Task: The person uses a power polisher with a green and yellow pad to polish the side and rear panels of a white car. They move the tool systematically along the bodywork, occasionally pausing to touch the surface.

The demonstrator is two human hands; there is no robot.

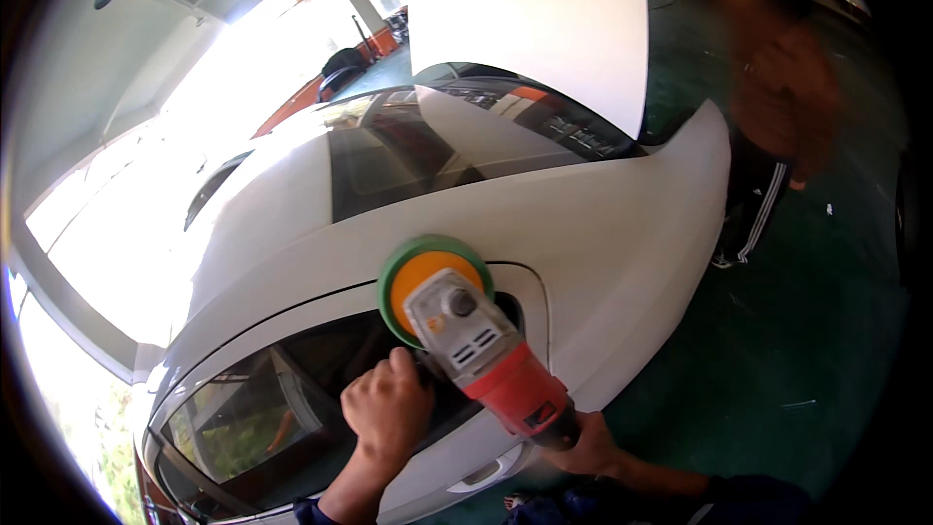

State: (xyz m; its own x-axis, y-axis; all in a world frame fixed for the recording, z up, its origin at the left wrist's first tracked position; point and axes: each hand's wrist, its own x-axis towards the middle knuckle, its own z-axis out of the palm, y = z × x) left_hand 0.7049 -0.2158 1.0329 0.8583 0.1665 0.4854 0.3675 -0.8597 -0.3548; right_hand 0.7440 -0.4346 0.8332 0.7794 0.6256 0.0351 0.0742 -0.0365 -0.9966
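A: Starting at the left, what is the base surface?
B: A white car (262, 199), spanning most of the view. Its dark side window (233, 423) lies at the lower left.

A: State the condition of the left hand.
B: The left hand (387, 406) is above the window, beside the head of the polisher. Its fingers are curled fully into a fist, thumb uppermost, around a short dark side handle. Most of the handle is hidden by the hand.

A: Locate the polisher.
B: The polisher (505, 374) is at the centre, set diagonally: grey head at the upper left, red body toward the lower right. Its round pad (416, 277), orange with a green rim, overlaps the white body panel and the upper edge of the window. The contact face is hidden, so pressure against the panel cannot be told.

A: State the condition of the right hand.
B: The right hand (591, 449) is wrapped around the black rear end of the polisher, fingers closed. The fingertips are out of sight beneath the body; trigger position cannot be told.

A: What is located at the far right?
B: A green floor (768, 360). Above it, beside the car's end, stands another person (777, 97) in dark trousers with white side stripes.
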